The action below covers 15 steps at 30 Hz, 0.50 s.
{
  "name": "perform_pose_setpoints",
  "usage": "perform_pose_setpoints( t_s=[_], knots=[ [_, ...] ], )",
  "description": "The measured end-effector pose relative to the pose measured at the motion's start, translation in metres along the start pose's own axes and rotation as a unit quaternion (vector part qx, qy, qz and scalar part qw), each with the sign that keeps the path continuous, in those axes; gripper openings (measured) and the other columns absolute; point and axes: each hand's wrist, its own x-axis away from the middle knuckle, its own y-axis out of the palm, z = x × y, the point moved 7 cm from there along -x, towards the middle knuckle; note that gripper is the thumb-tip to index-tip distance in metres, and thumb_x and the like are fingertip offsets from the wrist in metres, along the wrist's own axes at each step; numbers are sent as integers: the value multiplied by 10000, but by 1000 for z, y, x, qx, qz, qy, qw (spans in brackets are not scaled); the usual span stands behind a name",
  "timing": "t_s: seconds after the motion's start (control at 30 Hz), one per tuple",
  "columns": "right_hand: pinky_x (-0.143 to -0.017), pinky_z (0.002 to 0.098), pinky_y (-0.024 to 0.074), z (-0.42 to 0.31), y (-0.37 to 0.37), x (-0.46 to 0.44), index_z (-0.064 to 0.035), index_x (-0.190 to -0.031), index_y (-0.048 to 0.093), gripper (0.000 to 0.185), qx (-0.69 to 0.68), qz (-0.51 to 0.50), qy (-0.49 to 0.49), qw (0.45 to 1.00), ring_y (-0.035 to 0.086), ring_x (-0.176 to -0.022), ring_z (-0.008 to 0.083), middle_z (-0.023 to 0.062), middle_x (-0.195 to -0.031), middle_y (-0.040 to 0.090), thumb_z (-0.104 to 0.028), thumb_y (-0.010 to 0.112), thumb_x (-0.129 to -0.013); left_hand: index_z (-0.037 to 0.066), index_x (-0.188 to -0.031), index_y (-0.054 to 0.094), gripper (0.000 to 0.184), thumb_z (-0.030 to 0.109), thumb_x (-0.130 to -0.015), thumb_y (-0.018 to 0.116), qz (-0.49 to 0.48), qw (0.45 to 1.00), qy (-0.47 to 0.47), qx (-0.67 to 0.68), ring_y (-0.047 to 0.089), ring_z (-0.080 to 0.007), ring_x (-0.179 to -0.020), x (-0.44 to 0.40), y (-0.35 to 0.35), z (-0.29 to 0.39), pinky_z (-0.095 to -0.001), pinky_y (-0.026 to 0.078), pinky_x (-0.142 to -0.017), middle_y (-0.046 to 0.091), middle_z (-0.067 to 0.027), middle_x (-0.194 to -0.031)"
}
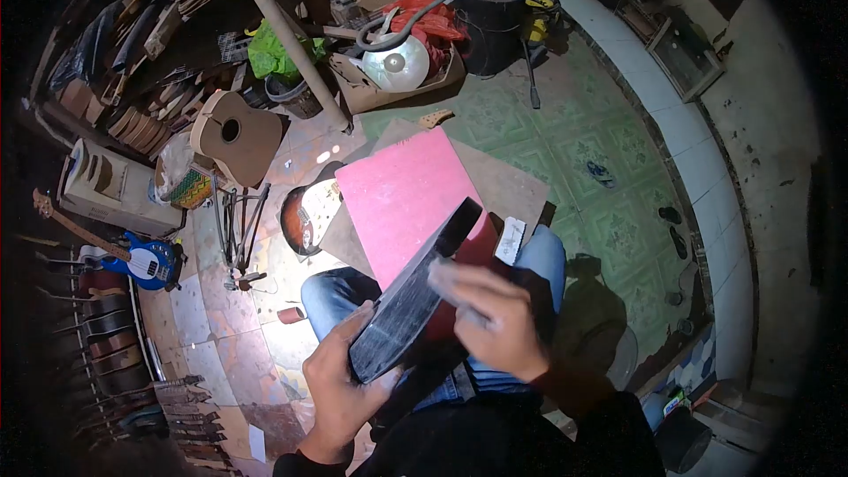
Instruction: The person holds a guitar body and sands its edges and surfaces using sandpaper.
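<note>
My left hand (340, 380) grips the lower left end of a guitar body (397, 318), its thumb along the rim. The body stands tilted on edge above my lap; its side is black with greyish scuffs, and a dark red face shows on the right. My right hand (495, 314) is at the upper part of that side, fingers bent and pressed together, blurred by motion. Whatever lies under its fingertips is too smeared to make out. Beyond the body, a pink board (411, 190) rests on a larger brownish board (517, 185) in front of my knees.
A sunburst guitar body (296, 221) lies left of the boards. A blue bass guitar (150, 261), an acoustic guitar body (231, 137) and a metal stand (234, 238) are farther left. A black bucket (488, 26) and a cardboard box (397, 97) stand at the back.
</note>
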Motion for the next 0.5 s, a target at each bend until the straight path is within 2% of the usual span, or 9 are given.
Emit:
perform_pose_setpoints(
  t_s=[0.03,0.13,0.2,0.23,0.27,0.33,0.4,0.47,0.5],
  knots=[
    [-1034,378,531,-27,3,0,36,-1227,710,481,41,-61,-20,997,673,-1219,311,203,-1290,684,130,562,-779,-44,-1244,641,634,103,-659,838,0,1000,4,8,707,-357,-1156,1,0,-1,-407,538,-1015,705,-241,-1251],
    [-1036,382,531,-24,5,1,20,-1246,712,490,46,-56,-66,995,674,-1215,317,211,-1301,679,124,563,-791,-40,-1246,644,635,104,-660,839,3,1000,17,6,709,-360,-1150,-1,0,2,-404,542,-1007,707,-238,-1247],
    [-1021,380,541,16,-7,-13,8,-1250,717,496,3,-2,58,998,696,-1174,314,201,-1289,692,120,582,-786,-37,-1246,646,634,104,-659,840,10,1000,24,-3,711,-361,-1145,-1,0,6,-403,544,-1002,708,-237,-1244],
    [-1018,377,537,16,-8,-14,41,-1160,745,466,8,19,75,997,705,-1156,316,194,-1223,720,113,566,-736,-35,-1244,648,629,106,-662,840,11,1000,17,-3,712,-363,-1142,-1,0,6,-403,546,-997,709,-238,-1241],
    [-1018,377,537,8,-7,-13,41,-1160,745,466,8,20,74,997,705,-1156,316,194,-1223,720,113,566,-736,-33,-1241,650,624,108,-664,840,10,1000,10,-3,713,-366,-1138,-1,0,6,-403,548,-993,710,-239,-1237],
    [-1008,369,543,-35,6,-5,41,-1165,741,460,56,-52,-73,994,711,-1150,302,189,-1228,722,105,575,-741,-33,-1238,651,621,110,-665,843,3,1000,15,7,714,-365,-1135,-2,1,5,-404,549,-990,712,-238,-1232],
    [-1003,357,547,-45,9,-3,37,-1173,738,454,51,-76,-83,992,714,-1148,290,194,-1244,718,106,581,-753,-33,-1235,652,618,112,-666,846,-4,1000,19,18,716,-365,-1133,-2,1,6,-404,550,-987,713,-238,-1228],
    [-991,353,553,-11,-2,-10,35,-1181,736,458,61,-26,-20,998,712,-1153,297,205,-1249,714,103,583,-754,-32,-1234,652,614,119,-672,847,-4,1000,26,-7,713,-373,-1135,-4,2,11,-406,548,-992,711,-240,-1229],
    [-988,356,558,8,-8,-18,39,-1183,732,450,28,7,53,998,709,-1158,302,210,-1249,713,98,577,-765,-32,-1234,652,614,119,-672,847,0,1000,28,-6,713,-373,-1135,-4,2,12,-406,548,-992,711,-240,-1229]
  ],
)
